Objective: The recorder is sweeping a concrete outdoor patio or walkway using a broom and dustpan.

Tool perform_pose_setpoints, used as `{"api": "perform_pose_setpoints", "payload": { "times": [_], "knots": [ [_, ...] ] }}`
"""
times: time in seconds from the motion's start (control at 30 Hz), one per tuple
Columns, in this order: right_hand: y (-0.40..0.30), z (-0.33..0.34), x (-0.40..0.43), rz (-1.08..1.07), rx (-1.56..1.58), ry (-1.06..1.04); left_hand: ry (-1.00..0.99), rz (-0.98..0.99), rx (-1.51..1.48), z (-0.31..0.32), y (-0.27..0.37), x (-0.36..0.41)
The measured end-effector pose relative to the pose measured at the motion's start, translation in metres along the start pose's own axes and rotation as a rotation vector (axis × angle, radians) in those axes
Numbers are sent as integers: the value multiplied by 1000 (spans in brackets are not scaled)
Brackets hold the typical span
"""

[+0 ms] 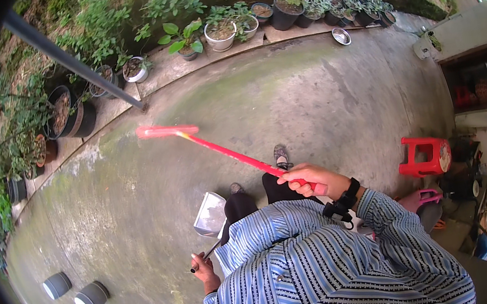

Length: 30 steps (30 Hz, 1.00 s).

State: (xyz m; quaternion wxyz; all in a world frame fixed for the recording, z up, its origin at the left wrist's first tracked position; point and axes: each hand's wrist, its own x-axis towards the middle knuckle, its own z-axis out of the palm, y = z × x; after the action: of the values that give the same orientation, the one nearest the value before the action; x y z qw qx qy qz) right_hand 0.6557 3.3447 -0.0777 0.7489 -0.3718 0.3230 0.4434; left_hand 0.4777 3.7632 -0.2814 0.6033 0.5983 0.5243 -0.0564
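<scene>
My right hand grips the red handle of a broom in front of my body. The broom reaches away to the upper left, and its red head looks blurred over the concrete floor; whether it touches the floor I cannot tell. Low on the left, my left hand is closed around the dark handle of a long-handled dustpan. The dustpan's pale metal-looking pan lies beside my feet, partly hidden by my leg.
Potted plants line the far edge, with a small metal bowl near them. A grey pole rises at the upper left. To the right stands a red plastic stool. Two grey pots sit at the lower left.
</scene>
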Motion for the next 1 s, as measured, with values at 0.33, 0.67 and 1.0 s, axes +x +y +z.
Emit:
{"api": "perform_pose_setpoints", "payload": {
  "times": [0.33,0.67,1.0],
  "knots": [
    [-46,-165,-59,-114,-30,303,76,94,140,97,28,-69],
    [-55,-229,-61,-32,178,-69,164,174,58,161,38,-133],
    [-96,-280,-110,-154,122,-76,155,243,204,209,44,-139]
  ]
}}
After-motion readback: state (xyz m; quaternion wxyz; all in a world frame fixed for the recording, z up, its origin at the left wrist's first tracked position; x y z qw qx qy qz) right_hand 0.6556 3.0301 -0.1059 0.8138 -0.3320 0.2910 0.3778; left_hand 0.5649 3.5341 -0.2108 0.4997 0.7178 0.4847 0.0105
